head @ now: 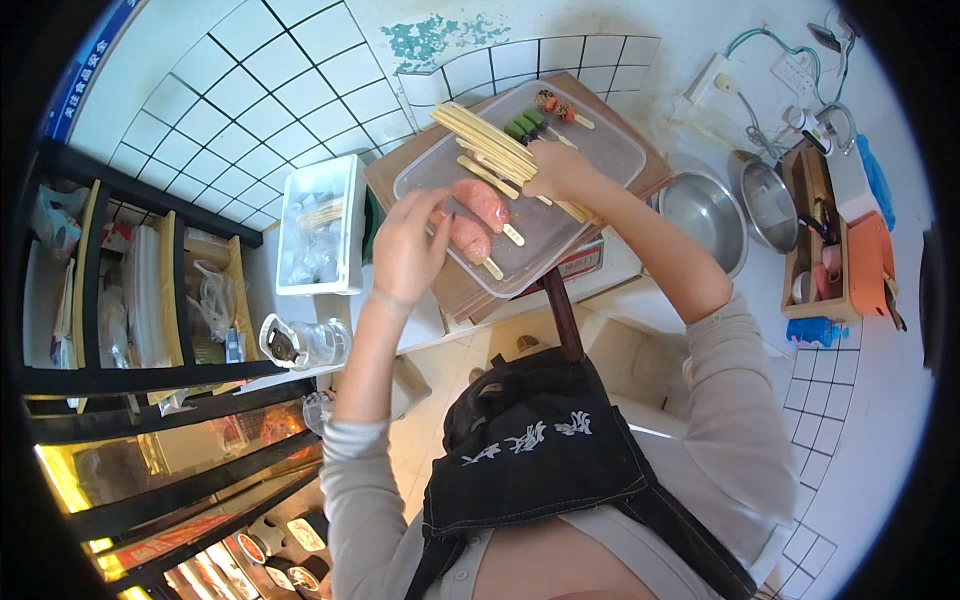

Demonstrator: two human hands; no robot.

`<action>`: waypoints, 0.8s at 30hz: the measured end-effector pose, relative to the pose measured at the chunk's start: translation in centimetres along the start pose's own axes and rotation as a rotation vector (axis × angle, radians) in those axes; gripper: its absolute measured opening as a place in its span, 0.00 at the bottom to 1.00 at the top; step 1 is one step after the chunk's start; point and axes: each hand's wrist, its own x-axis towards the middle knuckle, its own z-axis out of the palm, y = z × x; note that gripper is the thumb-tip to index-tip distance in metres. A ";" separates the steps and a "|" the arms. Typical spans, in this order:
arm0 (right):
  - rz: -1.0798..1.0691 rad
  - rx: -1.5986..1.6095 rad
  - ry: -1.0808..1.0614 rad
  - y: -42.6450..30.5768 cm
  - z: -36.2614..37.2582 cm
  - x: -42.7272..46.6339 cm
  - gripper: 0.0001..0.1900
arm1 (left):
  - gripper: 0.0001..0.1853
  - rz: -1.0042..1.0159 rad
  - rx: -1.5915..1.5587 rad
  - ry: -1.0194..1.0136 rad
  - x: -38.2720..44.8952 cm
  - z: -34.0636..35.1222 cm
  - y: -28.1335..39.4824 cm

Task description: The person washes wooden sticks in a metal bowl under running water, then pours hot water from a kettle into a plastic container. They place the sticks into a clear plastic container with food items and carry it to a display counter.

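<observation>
My left hand (409, 244) is over the left ends of two pink meat pieces on flat sticks, an upper meat piece (481, 205) and a lower meat piece (469, 238). Its fingers hide part of the lower one, so a grip there cannot be made out. My right hand (561, 171) is closed around a bundle of flat wooden sticks (484, 139). Beneath lies a shallow translucent plastic tray (536, 270). Green skewered pieces (525, 124) and orange-and-brown skewered pieces (555, 105) sit at its far end. A loose wooden stick (487, 177) lies beside the meat.
Brown boards (469, 300) support the tray. At left stand a white foam box (319, 277) and a clear jug (300, 341). Steel bowls (701, 225) and a wooden organizer (817, 300) are at right. A dark handle (562, 319) juts toward me below the tray.
</observation>
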 end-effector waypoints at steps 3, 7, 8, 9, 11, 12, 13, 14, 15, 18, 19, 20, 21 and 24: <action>-0.127 0.229 -0.012 2.6 0.2 1.2 0.23 | 0.09 0.026 0.035 -0.213 4.0 2.4 -1.3; -0.165 0.605 -0.109 4.1 -0.8 0.5 0.21 | 0.06 0.147 0.244 -0.413 7.0 5.6 -2.6; -0.166 0.682 -0.128 4.4 -0.6 0.6 0.21 | 0.06 0.157 0.301 -0.469 7.4 6.5 -3.2; -0.157 0.758 -0.141 4.9 -0.6 0.7 0.20 | 0.06 0.176 0.353 -0.528 7.9 7.2 -3.1; -0.145 0.864 -0.196 5.3 -0.9 0.3 0.18 | 0.06 0.165 0.458 -0.588 8.5 7.9 -2.6; -0.140 0.919 -0.222 5.5 -1.1 0.3 0.18 | 0.06 0.161 0.513 -0.618 9.1 8.1 -2.0; -0.107 0.964 -0.254 6.0 -1.1 0.5 0.17 | 0.06 0.118 0.555 -0.699 10.0 8.0 -0.7; -0.075 1.009 -0.288 6.5 -1.0 0.7 0.17 | 0.07 0.074 0.597 -0.779 10.8 7.9 0.8; -0.048 1.050 -0.330 6.7 -1.0 0.8 0.16 | 0.08 0.019 0.641 -0.855 11.3 7.8 1.7; 0.009 1.106 -0.369 6.5 -1.4 0.6 0.18 | 0.09 0.144 0.780 -0.908 11.2 9.5 1.7; 0.018 1.073 -0.341 6.8 -1.2 0.8 0.18 | 0.09 0.186 0.820 -0.926 11.3 9.6 1.9; 0.028 1.041 -0.312 7.1 -0.9 1.1 0.18 | 0.09 0.229 0.859 -0.945 11.4 9.7 2.1; 0.039 1.008 -0.285 7.2 -0.8 1.1 0.19 | 0.09 0.271 0.896 -0.965 11.5 9.8 2.4; 0.047 0.836 -0.242 6.8 -1.6 0.9 0.18 | 0.07 0.369 0.787 -0.915 11.3 9.4 2.1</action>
